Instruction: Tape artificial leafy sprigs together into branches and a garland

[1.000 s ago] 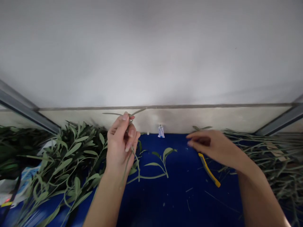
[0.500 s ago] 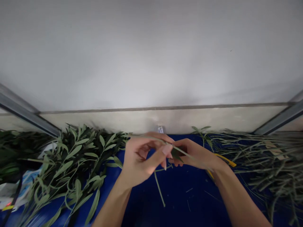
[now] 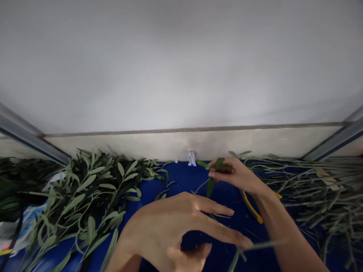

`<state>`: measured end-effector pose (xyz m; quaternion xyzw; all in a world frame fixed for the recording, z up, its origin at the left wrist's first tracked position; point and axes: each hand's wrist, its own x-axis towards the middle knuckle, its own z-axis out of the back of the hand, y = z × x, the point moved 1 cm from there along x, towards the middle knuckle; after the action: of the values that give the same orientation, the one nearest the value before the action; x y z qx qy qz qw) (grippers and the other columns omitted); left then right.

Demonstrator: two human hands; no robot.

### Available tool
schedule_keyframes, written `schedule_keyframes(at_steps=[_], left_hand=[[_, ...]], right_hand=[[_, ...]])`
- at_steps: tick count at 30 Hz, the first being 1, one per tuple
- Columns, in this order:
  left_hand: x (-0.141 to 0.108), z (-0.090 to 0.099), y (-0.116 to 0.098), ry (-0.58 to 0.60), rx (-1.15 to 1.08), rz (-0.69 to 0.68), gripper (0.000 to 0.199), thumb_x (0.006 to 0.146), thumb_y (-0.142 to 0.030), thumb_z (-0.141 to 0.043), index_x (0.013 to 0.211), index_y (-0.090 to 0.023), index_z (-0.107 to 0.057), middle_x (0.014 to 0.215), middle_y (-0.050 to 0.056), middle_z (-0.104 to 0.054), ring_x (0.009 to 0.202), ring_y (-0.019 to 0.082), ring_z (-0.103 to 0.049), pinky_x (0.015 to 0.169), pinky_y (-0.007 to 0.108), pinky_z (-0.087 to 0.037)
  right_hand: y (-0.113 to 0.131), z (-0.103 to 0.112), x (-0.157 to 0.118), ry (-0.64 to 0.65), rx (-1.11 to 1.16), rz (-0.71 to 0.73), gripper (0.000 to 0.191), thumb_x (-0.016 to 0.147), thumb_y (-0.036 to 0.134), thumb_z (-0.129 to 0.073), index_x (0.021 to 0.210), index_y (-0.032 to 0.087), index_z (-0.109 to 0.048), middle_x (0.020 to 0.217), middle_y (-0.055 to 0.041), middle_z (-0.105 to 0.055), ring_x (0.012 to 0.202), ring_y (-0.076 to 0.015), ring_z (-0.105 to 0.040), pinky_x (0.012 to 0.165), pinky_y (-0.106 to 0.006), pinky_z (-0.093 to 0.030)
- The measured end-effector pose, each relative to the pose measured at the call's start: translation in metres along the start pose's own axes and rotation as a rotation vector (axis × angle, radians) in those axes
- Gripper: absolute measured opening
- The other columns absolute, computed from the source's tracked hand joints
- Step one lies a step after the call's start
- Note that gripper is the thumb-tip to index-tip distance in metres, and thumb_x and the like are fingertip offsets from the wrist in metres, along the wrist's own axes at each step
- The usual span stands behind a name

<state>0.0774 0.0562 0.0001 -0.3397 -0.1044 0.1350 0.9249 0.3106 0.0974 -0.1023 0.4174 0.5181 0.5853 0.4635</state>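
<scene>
My right hand point(image 3: 238, 175) is closed, pinching a small leafy sprig point(image 3: 210, 186) between thumb and fingers above the blue table surface. The sprig's thin stem points down and to the left. Nearer to me, my left hand point(image 3: 172, 226) has its fingers stretched and apart. Just off its fingertips is a bare, forked stem point(image 3: 262, 245), blurred by motion; I see no grip on it. Beneath my right wrist lies a tool with yellow handles point(image 3: 252, 207), partly covered by the arm.
Leafy branches point(image 3: 90, 189) are heaped on the left, with a blue-and-white package point(image 3: 32, 221) among them. Bare stems point(image 3: 320, 204) are piled at the right. A small white-and-blue tube point(image 3: 192, 158) stands by the wall point(image 3: 181, 75). Plant scraps litter the blue surface point(image 3: 181, 177).
My hands have moved apart. My left hand came down toward me and opened, with the bare stem leaving its fingers. My right hand keeps the sprig, now more visible.
</scene>
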Motion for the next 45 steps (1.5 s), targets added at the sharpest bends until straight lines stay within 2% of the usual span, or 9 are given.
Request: schedule_keyframes(at_steps=[5, 9, 15, 27, 33, 36, 39, 42, 45], left_hand=[[0.006, 0.01, 0.013, -0.225, -0.189, 0.004, 0.031, 0.089, -0.011, -0.063, 0.113, -0.025, -0.079, 0.114, 0.003, -0.08, 0.101, 0.02, -0.075, 0.087, 0.026, -0.059], [0.012, 0.012, 0.044, -0.498, -0.036, 0.352, 0.016, 0.095, -0.026, -0.064, 0.091, -0.022, -0.079, 0.09, 0.002, -0.08, 0.082, 0.018, -0.074, 0.075, 0.027, -0.056], [0.017, 0.001, 0.069, -0.322, -0.078, 0.454, 0.022, 0.093, -0.031, -0.066, 0.11, -0.026, -0.079, 0.109, 0.0, -0.08, 0.099, 0.02, -0.073, 0.09, 0.031, -0.053], [0.022, -0.002, 0.065, -0.36, -0.003, 0.455, 0.027, 0.094, -0.023, -0.059, 0.07, -0.018, -0.071, 0.064, -0.002, -0.07, 0.058, 0.012, -0.061, 0.056, 0.023, -0.041], [0.02, -0.001, 0.06, -0.355, -0.027, 0.423, 0.03, 0.097, -0.026, -0.057, 0.071, -0.019, -0.071, 0.06, -0.002, -0.067, 0.052, 0.012, -0.06, 0.051, 0.023, -0.038], [0.026, -0.003, 0.057, -0.337, 0.011, 0.375, 0.024, 0.097, -0.022, -0.056, 0.083, -0.021, -0.075, 0.067, -0.001, -0.072, 0.058, 0.014, -0.065, 0.056, 0.024, -0.042], [0.027, -0.005, 0.047, -0.35, 0.131, 0.335, 0.023, 0.094, -0.018, -0.058, 0.08, -0.021, -0.076, 0.065, -0.001, -0.072, 0.058, 0.015, -0.066, 0.061, 0.025, -0.044], [0.017, -0.005, 0.034, -0.251, 0.137, 0.272, 0.02, 0.092, -0.02, -0.061, 0.082, -0.023, -0.079, 0.064, -0.001, -0.072, 0.056, 0.015, -0.065, 0.058, 0.025, -0.045], [0.006, 0.002, 0.03, -0.359, 0.125, 0.331, 0.02, 0.095, -0.025, -0.06, 0.091, -0.024, -0.08, 0.071, 0.001, -0.076, 0.059, 0.016, -0.068, 0.056, 0.024, -0.047]], right_hand=[[0.002, -0.002, 0.003, -0.081, 0.155, 0.059, 0.022, 0.073, 0.033, -0.089, 0.082, 0.017, -0.077, 0.07, -0.0037, -0.074, 0.062, -0.0166, -0.07, 0.06, -0.029, -0.058], [0.01, -0.005, 0.0, -0.109, 0.21, 0.083, 0.023, 0.069, 0.03, -0.092, 0.083, 0.017, -0.078, 0.068, -0.004, -0.074, 0.061, -0.0173, -0.071, 0.057, -0.028, -0.058], [0.014, -0.003, -0.001, -0.088, 0.268, 0.102, 0.024, 0.069, 0.028, -0.093, 0.081, 0.017, -0.077, 0.067, -0.0041, -0.074, 0.062, -0.0174, -0.072, 0.057, -0.026, -0.059], [0.014, -0.004, -0.005, 0.002, 0.055, 0.338, 0.012, 0.087, 0.018, -0.075, 0.098, 0.023, -0.078, 0.098, -0.0048, -0.072, 0.088, -0.0175, -0.069, 0.077, -0.031, -0.055], [0.019, -0.01, -0.006, -0.103, -0.043, 0.299, 0.006, 0.079, 0.019, -0.083, 0.079, 0.021, -0.077, 0.086, -0.0038, -0.069, 0.079, -0.0177, -0.066, 0.07, -0.032, -0.051], [0.013, -0.021, 0.002, -0.235, 0.063, 0.239, 0.012, 0.078, 0.025, -0.083, 0.071, 0.02, -0.075, 0.075, -0.0021, -0.068, 0.069, -0.0159, -0.063, 0.062, -0.03, -0.047], [0.005, -0.015, 0.01, -0.589, 0.252, 0.254, 0.019, 0.071, 0.028, -0.087, 0.064, 0.02, -0.071, 0.067, -0.0005, -0.064, 0.057, -0.0134, -0.057, 0.051, -0.028, -0.043], [0.003, 0.025, 0.004, -0.95, 0.363, 0.334, 0.028, 0.07, 0.031, -0.085, 0.059, 0.022, -0.06, 0.065, 0.0031, -0.059, 0.049, -0.0092, -0.047, 0.045, -0.025, -0.04], [0.003, 0.075, -0.016, -1.128, 0.294, 0.386, 0.024, 0.066, 0.031, -0.089, 0.065, 0.022, -0.066, 0.069, 0.0016, -0.061, 0.054, -0.0107, -0.052, 0.05, -0.027, -0.042]])
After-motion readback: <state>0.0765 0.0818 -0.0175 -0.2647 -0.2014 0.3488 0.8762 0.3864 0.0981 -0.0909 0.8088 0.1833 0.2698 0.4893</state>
